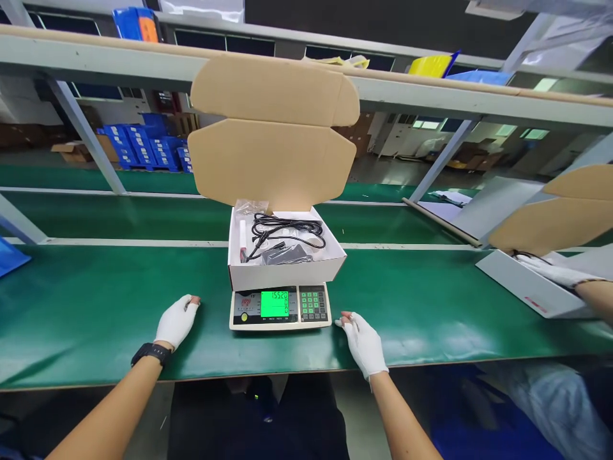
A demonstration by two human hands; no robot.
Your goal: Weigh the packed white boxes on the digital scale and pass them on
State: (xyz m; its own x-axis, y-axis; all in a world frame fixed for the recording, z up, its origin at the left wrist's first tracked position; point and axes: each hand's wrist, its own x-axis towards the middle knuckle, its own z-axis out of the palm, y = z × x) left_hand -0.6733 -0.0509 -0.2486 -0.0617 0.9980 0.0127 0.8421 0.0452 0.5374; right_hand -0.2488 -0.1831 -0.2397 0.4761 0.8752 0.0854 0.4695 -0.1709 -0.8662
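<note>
On a digital scale (280, 324) stands an open white box (282, 277), its brown cardboard lid (272, 160) raised behind it. Inside lie a coiled black cable (287, 223), a dark power adapter (287, 254) in clear plastic and a small white tube (242, 235). The scale's green display (274, 304) is lit, reading about 1.5520. My left hand (177, 321), in a white glove with bare fingertips, rests on the table left of the scale, fingers curled in and holding nothing. My right hand (363, 342), gloved alike, lies beside the scale's right edge, fingers loosely bent and slightly apart, empty.
Green matting (96, 300) covers the table. At right, a co-worker's gloved hand (550, 269) reaches into another open white box (531, 291). A shelf beam (119, 61) crosses above, with slanted posts. A blue item (12, 257) lies at the left edge.
</note>
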